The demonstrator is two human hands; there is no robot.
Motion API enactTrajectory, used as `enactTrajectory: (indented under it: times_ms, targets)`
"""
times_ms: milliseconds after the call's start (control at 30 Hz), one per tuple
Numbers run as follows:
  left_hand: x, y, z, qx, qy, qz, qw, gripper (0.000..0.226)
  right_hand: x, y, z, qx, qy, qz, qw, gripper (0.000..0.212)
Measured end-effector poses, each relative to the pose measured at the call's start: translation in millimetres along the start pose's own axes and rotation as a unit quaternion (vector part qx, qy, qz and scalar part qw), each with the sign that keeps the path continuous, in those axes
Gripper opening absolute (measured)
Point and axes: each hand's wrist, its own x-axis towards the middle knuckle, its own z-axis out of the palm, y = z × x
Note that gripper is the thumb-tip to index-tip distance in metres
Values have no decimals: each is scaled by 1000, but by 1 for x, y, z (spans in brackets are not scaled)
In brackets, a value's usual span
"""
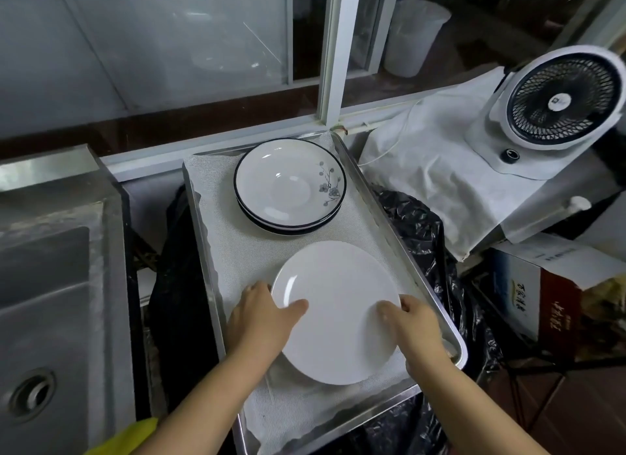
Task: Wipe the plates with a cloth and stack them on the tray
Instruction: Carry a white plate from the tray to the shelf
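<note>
While both hands hold it, a plain white plate (335, 312) sits low over the near half of a rectangular stainless-steel tray (376, 200). This plate is round, smooth and glossy, with a soft highlight near its left rim; whether it rests fully on the tray or is slightly lifted cannot be told. A white mesh-textured liner (216, 217) covers the tray floor, wrinkled at the near edge.

At the plate's left rim is the left hand (261, 315), with the thumb lying on the upper surface and the fingers curled under the edge, gripping it. The right hand (416, 326) grips the right rim in the same way, thumb on top, fingers wrapped around the edge.

At the far end of the tray, well apart from the white plate, stands a short stack of shallow plates (289, 187). They are white with thin dark rims, and the top one carries a grey-blue blossom-branch pattern on its right side.

Left of the tray is a brushed-steel sink (50, 302) with a round drain. To the right, crinkled black plastic sheeting (426, 237) hangs beside the tray, and a white desk fan (562, 98) with a black grille stands on a white cloth (423, 170). A yellow cloth (132, 437) shows at the bottom-left edge.
</note>
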Motion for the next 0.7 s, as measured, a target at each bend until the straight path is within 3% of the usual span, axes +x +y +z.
enactTrajectory:
  times_ms: [67, 200, 367, 533, 700]
  targets:
    - [0, 3, -2, -64, -20, -3, 998, 46, -1, 0, 0, 59, -2, 20, 998, 35]
    - [-4, 11, -7, -122, -42, 28, 991, 39, -11, -5, -5, 176, -8, 58, 983, 8]
    - [-14, 30, -14, -158, -96, 64, 981, 37, -30, -8, -24, 221, 38, 63, 972, 22]
    - [-36, 55, -6, -146, -161, 109, 970, 54, -63, 15, -56, 271, 88, 64, 956, 28]
    - [-77, 83, 31, -121, -272, 158, 942, 58, -116, 54, -100, 306, 160, 89, 934, 30]
